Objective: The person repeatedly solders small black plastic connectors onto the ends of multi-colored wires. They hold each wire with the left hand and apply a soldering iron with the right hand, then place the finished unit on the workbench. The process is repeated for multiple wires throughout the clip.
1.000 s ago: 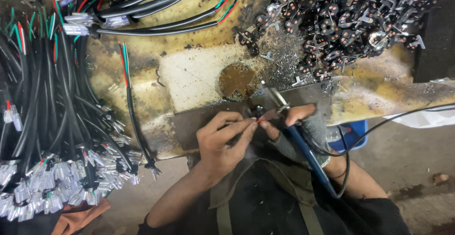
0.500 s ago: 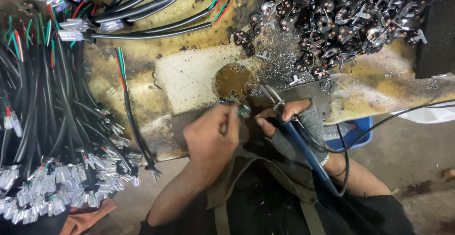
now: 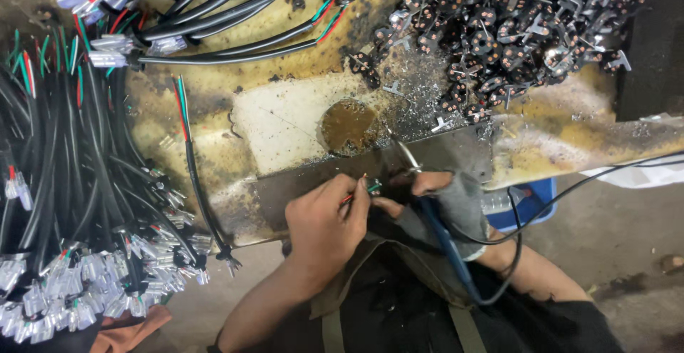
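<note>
While pinched in left fingers [image 3: 354, 200], coloured wire ends [image 3: 362, 190], soldering iron [image 3: 427, 214] just beside

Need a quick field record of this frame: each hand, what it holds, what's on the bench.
left hand: pinches thin red and green wire ends at fingertips
right hand: partly gloved, grips blue-handled soldering iron, tip toward the wire ends
bench: stained yellow top, round brown patch
left of bench: black cables with clear connectors
top right: pile of small black parts
lone cable: lies left of the hands
</note>
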